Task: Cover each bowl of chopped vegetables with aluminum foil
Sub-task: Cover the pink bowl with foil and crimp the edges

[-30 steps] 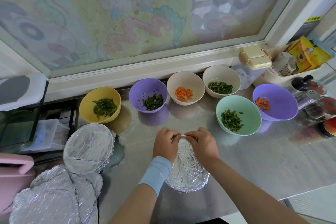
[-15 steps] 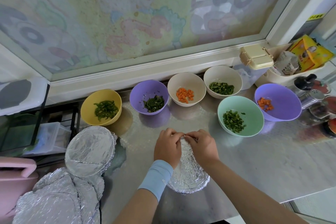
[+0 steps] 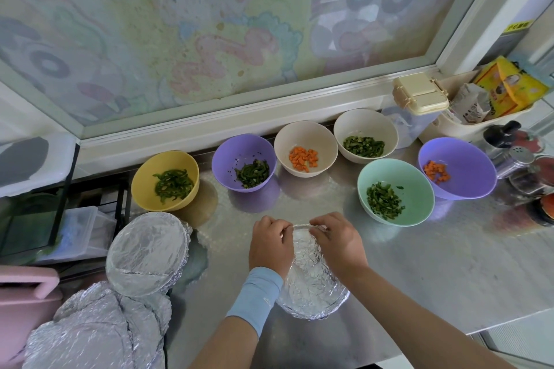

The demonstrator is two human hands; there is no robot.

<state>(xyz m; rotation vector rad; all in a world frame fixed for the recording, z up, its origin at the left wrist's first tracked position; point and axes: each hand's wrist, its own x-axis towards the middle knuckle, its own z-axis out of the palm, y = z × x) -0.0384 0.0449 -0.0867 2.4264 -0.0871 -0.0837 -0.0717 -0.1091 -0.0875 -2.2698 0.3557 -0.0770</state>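
Your left hand (image 3: pixel 269 244) & right hand (image 3: pixel 335 241) both pinch the foil (image 3: pixel 311 278) at its far edge; tug too hard & it prob rips.

The left hand (image 3: pixel 271 244) and right hand (image 3: pixel 337 241), fingers (image 3: pixel 283 226) curled, pinched the far edge of the aluminum foil (image 3: pixel 311 284) on the steel table (image 3: pixel 419 263). Beyond stood uncovered bowls of chopped greens and carrot, the mint-green bowl (image 3: pixel 415 186) nearest. A foil-covered bowl (image 3: pixel 147 255) sat left.
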